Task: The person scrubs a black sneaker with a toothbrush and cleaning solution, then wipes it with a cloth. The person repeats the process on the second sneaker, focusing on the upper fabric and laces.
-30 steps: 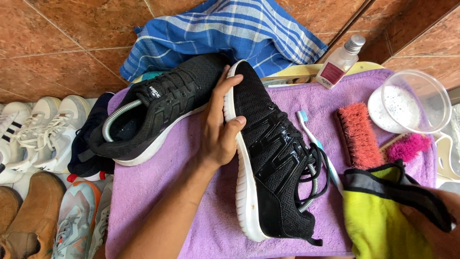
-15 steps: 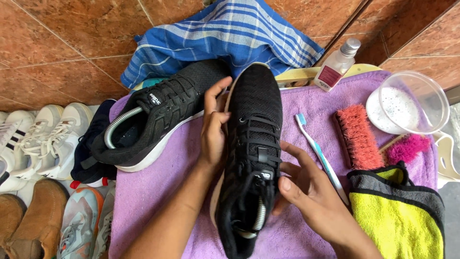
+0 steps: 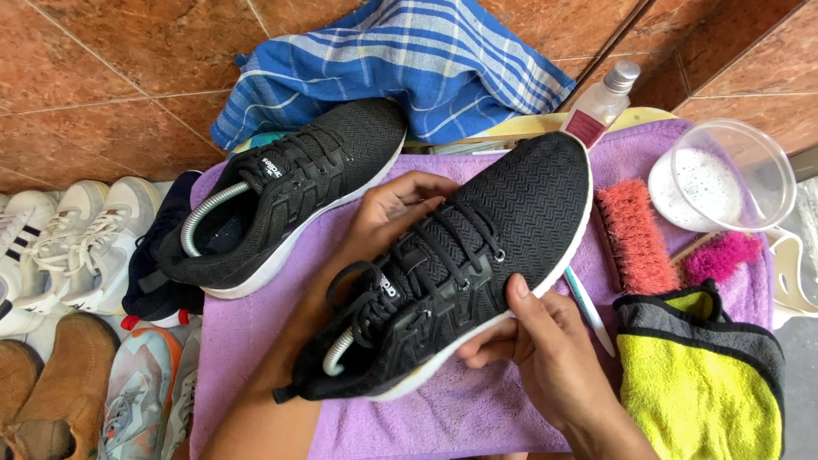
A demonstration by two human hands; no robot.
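Both my hands hold a black knit sneaker (image 3: pixel 503 221) with a white sole over a purple towel (image 3: pixel 256 341). My left hand (image 3: pixel 388 213) grips its left side by the laces. My right hand (image 3: pixel 537 341) supports the sole edge from below, thumb on the upper. The shoe lies toe away from me, tilted to the right. Its mate, a second black sneaker (image 3: pixel 290 192), rests on the towel's far left corner.
A blue striped cloth (image 3: pixel 409 60) lies beyond the towel. On the right sit a small clear bottle (image 3: pixel 601 102), a plastic bowl of white foam (image 3: pixel 724 175), an orange scrub brush (image 3: pixel 635 234), a pink brush (image 3: pixel 720 255), a toothbrush (image 3: pixel 588 311) and a yellow-grey cloth (image 3: pixel 694 375). Several shoes (image 3: pixel 77 247) line the tiled floor at left.
My right hand let go of the yellow cloth and took the sneaker's sole. The sneaker turned from lying on its side to upright, then tilted with its toe to the right.
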